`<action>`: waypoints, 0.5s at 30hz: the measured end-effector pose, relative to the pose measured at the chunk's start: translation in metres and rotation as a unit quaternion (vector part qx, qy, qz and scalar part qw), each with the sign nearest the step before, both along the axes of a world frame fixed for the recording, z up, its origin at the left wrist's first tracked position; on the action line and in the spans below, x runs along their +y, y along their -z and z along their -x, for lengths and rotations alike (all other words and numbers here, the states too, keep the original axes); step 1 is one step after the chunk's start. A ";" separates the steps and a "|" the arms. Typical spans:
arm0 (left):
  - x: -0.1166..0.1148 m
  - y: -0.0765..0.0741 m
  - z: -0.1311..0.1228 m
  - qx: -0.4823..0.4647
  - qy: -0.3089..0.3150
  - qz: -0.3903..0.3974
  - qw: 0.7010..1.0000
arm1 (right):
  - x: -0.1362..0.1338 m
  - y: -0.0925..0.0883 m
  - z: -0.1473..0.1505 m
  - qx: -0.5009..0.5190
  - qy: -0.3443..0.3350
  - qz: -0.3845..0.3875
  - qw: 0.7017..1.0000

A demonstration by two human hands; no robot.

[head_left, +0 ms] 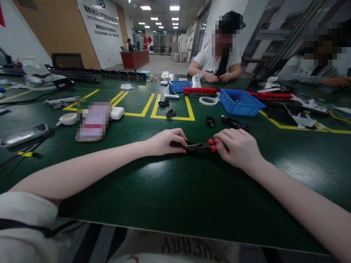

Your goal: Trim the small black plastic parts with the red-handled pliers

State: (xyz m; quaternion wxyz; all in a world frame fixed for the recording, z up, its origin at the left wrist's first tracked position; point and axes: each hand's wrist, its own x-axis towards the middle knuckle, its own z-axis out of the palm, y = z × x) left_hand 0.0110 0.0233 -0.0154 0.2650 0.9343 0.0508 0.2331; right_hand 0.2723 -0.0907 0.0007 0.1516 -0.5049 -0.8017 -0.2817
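My right hand [238, 148] is closed around the red handles of a pair of pliers [202, 145], whose metal jaws point left. Between the fingertips of my left hand [168, 141] is a small black part [177, 144], pinched just above the green table. The jaws reach the black part at my left fingertips; whether they grip it I cannot tell. Beyond my hands lie more black parts: one [210, 121] stands alone, and a longer dark piece [235, 123] lies right behind my right hand. Two others, a black piece [171, 113] and a smaller one [163, 103], rest within a yellow-taped outline.
A phone [93, 122] and a white case [117, 113] lie to the left on the green table [164, 197]. Blue bins [241, 103] and a white ring [207, 100] stand at the back right. Across the table a person [216, 64] works; another sits far right.
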 end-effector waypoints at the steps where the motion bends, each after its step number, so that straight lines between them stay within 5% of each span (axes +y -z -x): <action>1: 0.000 0.000 0.000 -0.002 0.001 0.002 1.000 | -0.001 0.000 0.001 0.003 0.004 0.006 1.000; 15: -0.001 -0.002 0.001 0.006 0.003 0.005 1.000 | -0.001 -0.003 0.001 0.043 0.020 -0.012 0.999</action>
